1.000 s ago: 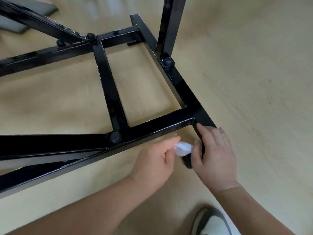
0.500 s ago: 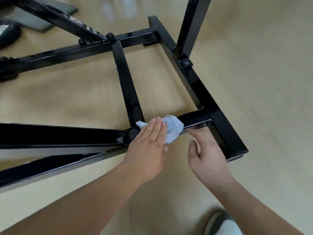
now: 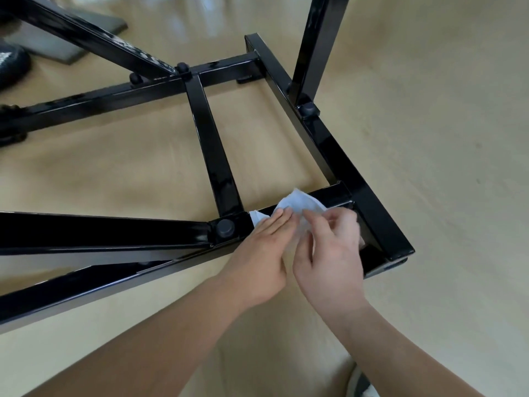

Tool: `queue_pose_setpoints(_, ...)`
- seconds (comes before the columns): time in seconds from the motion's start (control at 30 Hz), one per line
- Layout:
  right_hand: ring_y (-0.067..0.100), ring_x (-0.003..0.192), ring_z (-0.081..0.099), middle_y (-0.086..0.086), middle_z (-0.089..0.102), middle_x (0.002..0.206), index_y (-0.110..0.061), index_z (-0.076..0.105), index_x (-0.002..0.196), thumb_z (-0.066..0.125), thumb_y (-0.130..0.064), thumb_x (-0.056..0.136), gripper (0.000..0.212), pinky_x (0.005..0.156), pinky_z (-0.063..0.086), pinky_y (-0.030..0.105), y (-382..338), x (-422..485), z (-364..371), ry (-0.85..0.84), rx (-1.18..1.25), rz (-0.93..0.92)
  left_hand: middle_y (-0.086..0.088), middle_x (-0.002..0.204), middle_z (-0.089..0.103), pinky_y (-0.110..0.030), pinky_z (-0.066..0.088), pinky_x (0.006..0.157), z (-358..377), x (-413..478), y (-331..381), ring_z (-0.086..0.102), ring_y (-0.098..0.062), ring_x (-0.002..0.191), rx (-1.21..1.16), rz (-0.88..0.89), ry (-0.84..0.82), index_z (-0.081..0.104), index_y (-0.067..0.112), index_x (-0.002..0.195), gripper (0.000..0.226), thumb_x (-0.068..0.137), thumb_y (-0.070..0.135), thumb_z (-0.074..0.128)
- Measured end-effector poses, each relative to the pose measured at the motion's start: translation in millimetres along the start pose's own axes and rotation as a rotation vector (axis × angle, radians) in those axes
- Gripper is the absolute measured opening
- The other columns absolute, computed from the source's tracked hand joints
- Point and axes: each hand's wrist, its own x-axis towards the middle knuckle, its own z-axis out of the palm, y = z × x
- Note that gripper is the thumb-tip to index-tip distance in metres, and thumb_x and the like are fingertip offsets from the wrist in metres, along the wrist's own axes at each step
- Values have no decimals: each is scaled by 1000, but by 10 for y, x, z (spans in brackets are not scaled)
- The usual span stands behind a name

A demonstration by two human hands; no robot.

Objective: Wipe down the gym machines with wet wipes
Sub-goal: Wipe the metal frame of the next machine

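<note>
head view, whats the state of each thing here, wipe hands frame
frame: standing on the floor, glossy black
wipe: crumpled, draped over the frame's near bar
left hand: fingers straight, pressing the wipe on the bar
right hand: at the wipe's right edge, blurred, grip unclear

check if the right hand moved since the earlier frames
Yes. The right hand has shifted left along the crossbar, away from the frame corner toward the bolt cap, and now touches the wipe.
</note>
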Motion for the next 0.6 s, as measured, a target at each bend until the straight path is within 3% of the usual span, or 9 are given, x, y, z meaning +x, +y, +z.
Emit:
queue_pose_setpoints(0.07, -4, 114, 51, -7, 48, 129, -23, 56, 145, 42, -23, 105, 42, 90, 47, 16, -144, -13, 52, -183, 261, 109, 6, 156, 46, -31, 30, 122, -68, -4, 70, 35, -6, 148, -213, -41, 58, 48, 18, 149, 60, 95, -7, 48)
queue_pose_setpoints(0.13, -22, 118, 42, -18, 43, 146, -32, 38, 157, 38, -27, 110, 48, 97, 31, 3, -250, 20, 47, -350, 479, 315, 13, 149, 53, -18, 35, 115, -181, -52, 93, 45, 5, 136, -246, -116, 169, 51, 20, 147, 62, 94, -11, 46)
queue_pose_setpoints(0.23, -8, 141, 24, -22, 26, 159, -36, 16, 164, 31, -38, 111, 55, 111, 19, 15, -307, 42, 89, -463, 498, 423, 17, 143, 53, -3, 30, 108, -294, -174, 19, 41, 13, 131, -163, -129, 278, 56, 18, 146, 68, 88, -16, 43)
queue_pose_setpoints(0.3, 4, 156, -6, -15, -4, 171, -28, 8, 166, 26, -41, 111, 59, 125, 5, 27, -309, 53, 167, -491, 373, 358, 14, 143, 57, -4, 31, 107, -313, -192, -1, 44, 14, 130, -145, -156, 311, 57, 19, 144, 66, 90, -14, 43)
queue_pose_setpoints(0.33, 9, 156, -18, -12, -16, 171, -23, 6, 166, 24, -40, 112, 60, 127, -3, 33, -281, 91, 227, -482, 319, 357, 14, 143, 57, -4, 32, 107, -311, -200, 9, 44, 15, 128, -152, -173, 317, 57, 21, 144, 66, 90, -14, 43)
queue_pose_setpoints(0.4, 20, 155, -24, -5, -25, 170, -16, 4, 165, 25, -36, 112, 61, 126, -8, 38, -167, 206, 361, -397, 218, 400, 18, 142, 56, -4, 33, 105, -271, -240, 19, 43, 20, 125, -167, -169, 306, 56, 22, 146, 68, 89, -14, 43)
queue_pose_setpoints(0.47, 29, 155, -17, 7, -22, 170, -9, 15, 163, 34, -30, 111, 59, 124, -5, 43, -58, 327, 448, -248, 140, 422, 17, 145, 54, -6, 33, 106, -231, -292, 2, 43, 19, 128, -187, -156, 290, 54, 22, 147, 71, 87, -15, 42)
queue_pose_setpoints(0.6, 31, 156, -19, 15, -24, 168, -1, 35, 151, 45, -23, 109, 49, 125, 11, 54, 13, 407, 579, -49, 228, 458, 13, 150, 52, -14, 34, 114, -172, -350, -44, 41, 5, 140, -197, -159, 263, 51, 21, 149, 76, 85, -17, 42)
